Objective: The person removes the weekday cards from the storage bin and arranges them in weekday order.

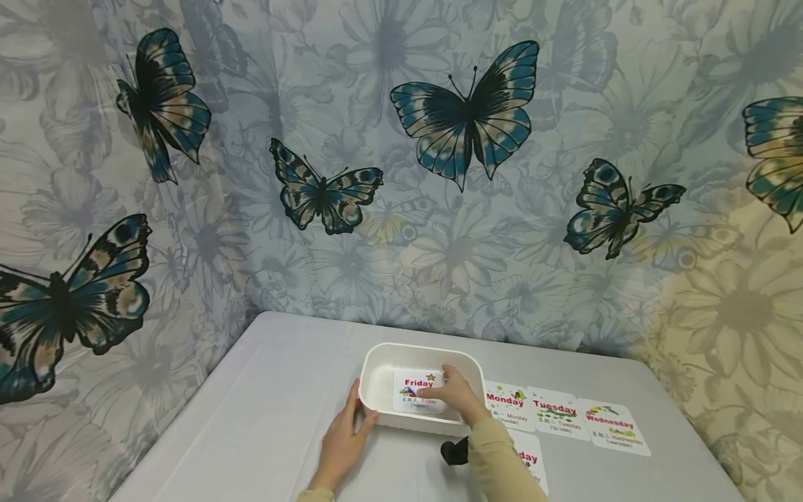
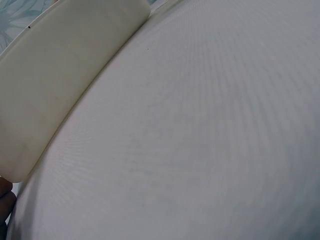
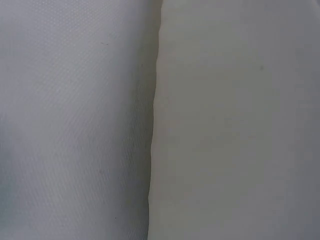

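A white plastic box (image 1: pixel 420 422) sits on the table, its wall also filling the upper left of the left wrist view. My left hand (image 1: pixel 343 440) grips the box's front left corner, thumb along the front and fingers at the side. In the left wrist view, a bit of its fingers (image 2: pixel 6 199) shows at the left edge. Inside the box is a white card (image 1: pixel 410 399) printed "Friday". My right hand (image 1: pixel 461 397) reaches over the box's right side and pinches the card's right part. The right wrist view shows only the box wall (image 3: pixel 230 125) and white cloth.
Right of the box lie a Monday card (image 1: pixel 509 401), a Tuesday card (image 1: pixel 557 411) and a Wednesday card (image 1: pixel 611 425) in a row. Another card (image 1: pixel 532 460) is partly hidden under the right sleeve (image 1: pixel 502 457). A black object (image 1: pixel 453 453) shows beside that sleeve. Butterfly-patterned cloth hangs behind the table.
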`<state>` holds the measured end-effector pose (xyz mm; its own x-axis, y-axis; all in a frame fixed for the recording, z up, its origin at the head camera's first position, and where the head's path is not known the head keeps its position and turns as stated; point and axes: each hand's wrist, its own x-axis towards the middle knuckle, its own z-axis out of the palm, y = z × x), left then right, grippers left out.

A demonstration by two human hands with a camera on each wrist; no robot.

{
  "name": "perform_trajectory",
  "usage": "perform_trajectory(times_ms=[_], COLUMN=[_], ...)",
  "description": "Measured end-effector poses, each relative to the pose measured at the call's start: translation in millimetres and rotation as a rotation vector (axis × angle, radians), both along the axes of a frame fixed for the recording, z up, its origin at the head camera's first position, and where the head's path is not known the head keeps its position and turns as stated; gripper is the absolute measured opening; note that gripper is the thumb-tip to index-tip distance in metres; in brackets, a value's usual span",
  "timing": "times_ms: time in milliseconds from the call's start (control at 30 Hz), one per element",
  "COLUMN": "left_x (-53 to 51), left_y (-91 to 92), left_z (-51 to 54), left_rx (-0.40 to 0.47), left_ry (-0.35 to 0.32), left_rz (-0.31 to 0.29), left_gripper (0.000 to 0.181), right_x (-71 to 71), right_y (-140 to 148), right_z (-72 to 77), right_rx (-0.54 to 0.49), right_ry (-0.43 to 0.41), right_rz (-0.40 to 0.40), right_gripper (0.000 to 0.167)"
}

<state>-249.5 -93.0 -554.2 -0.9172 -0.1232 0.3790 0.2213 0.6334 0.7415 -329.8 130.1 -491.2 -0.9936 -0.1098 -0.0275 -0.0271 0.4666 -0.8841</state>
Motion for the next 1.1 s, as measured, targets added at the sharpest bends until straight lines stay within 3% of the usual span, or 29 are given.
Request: perform_trajectory(times_ms=[300,633,833,1100], left_x=[-0.9,-0.9,-0.6,-0.9], left_y=[-2.0,0.9,1.7,0.5], left_z=[-0.8,-0.2,-0.3,-1.3], left_rx=[0.001,0.008,0.013,0.001], left_ry=[-0.004,0.003,-0.007,-0.001], left_rz=[0.006,0.005,0.009,0.007], left_gripper=[0.073,0.073,0.073,0.072], right_x=[-3.5,-8.1,-15.2,-19.1], right_y=[1,0,1,-1], right_z=[-1.4,-4.1,-11.6,-15.6], right_rx=[0.007,0.115,0.244,0.338], right_ry=[-0.026,0.009,0.042,0.034], right_rz=[-0.041,-0.078,-0.087,-0.092], right_gripper=[0.092,0.085,0.079,0.088])
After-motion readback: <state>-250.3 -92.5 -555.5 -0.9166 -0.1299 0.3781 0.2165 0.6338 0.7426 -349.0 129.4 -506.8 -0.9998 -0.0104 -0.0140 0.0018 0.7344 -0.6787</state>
